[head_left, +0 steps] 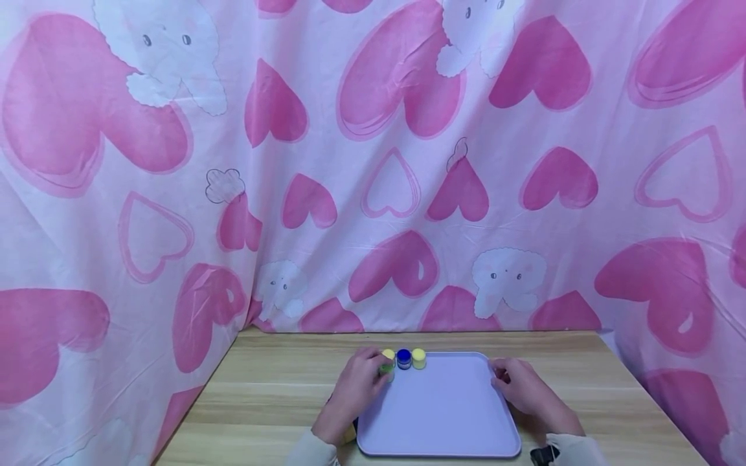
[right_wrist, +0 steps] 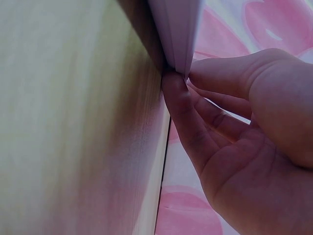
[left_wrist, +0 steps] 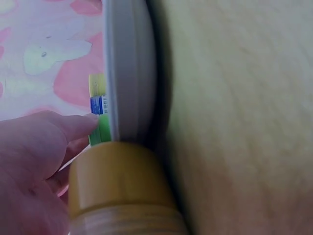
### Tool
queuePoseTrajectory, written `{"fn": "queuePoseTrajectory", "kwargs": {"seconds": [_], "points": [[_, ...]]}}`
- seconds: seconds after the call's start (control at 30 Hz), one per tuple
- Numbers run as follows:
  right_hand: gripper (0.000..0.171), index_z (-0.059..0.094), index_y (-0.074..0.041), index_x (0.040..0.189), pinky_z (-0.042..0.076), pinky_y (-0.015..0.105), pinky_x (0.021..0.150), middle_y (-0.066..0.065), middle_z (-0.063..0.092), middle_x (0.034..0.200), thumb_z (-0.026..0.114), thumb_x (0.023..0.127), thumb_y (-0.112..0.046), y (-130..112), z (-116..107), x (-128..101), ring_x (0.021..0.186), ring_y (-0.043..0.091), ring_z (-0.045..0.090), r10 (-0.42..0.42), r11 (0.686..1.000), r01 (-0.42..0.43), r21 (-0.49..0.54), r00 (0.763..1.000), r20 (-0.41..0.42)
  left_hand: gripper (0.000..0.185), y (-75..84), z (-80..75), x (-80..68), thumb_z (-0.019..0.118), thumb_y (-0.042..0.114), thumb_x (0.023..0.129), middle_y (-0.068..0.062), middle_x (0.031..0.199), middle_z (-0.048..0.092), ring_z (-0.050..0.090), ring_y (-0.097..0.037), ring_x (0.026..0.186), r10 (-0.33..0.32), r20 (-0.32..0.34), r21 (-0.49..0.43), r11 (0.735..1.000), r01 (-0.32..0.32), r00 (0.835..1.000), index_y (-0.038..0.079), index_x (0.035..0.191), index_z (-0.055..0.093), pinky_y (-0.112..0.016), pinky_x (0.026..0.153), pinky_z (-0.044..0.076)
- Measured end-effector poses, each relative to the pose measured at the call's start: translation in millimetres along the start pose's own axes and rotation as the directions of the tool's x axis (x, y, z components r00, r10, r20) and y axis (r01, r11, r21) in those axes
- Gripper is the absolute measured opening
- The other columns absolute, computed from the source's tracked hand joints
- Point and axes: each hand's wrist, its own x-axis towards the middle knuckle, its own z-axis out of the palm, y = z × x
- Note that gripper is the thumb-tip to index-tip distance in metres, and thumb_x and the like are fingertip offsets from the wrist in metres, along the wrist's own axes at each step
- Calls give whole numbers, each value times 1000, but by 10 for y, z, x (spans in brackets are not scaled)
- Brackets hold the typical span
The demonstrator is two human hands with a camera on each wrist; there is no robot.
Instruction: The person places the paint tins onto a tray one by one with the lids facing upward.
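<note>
A pale lilac tray (head_left: 440, 408) lies on the wooden table. Near its far left corner my left hand (head_left: 361, 382) pinches a small jar with a green lid (left_wrist: 101, 131), which is mostly covered by the fingers. Just beyond stand a blue-lidded jar (head_left: 404, 358) and a yellow-lidded jar (head_left: 418, 358), with another yellow-lidded jar (head_left: 387, 354) beside the left fingertips. On the opposite side, my right hand (head_left: 521, 385) holds the tray's right rim between thumb and fingers; in the right wrist view the index finger (right_wrist: 183, 105) reaches under the rim.
A jar with an ochre lid (left_wrist: 122, 178) stands outside the tray's left edge, close to the left wrist. The wooden table (head_left: 280, 395) extends around the tray. A pink curtain with hearts (head_left: 402, 194) hangs behind and at both sides.
</note>
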Motion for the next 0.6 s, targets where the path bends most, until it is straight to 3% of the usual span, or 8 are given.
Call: {"fn": "queuePoseTrajectory", "kwargs": {"seconds": [0.27, 0.6], "points": [[44, 62, 9, 145, 68, 39, 85, 10, 76, 112, 70, 102, -2, -7, -7, 7, 93, 18, 66, 0, 1000, 0, 10, 1000, 2, 23, 17, -14, 36, 89, 3, 87, -6, 105, 77, 73, -18, 96, -38, 52, -103, 994, 43, 998, 7, 108, 82, -29, 86, 65], [44, 62, 9, 144, 68, 38, 83, 9, 76, 109, 70, 102, -1, 23, 4, 17, 91, 19, 65, -2, 1000, 2, 12, 1000, 1, 24, 18, -78, 14, 90, 10, 87, -4, 109, 78, 75, -18, 99, -38, 63, -76, 996, 43, 997, 11, 109, 82, -29, 89, 65]]}}
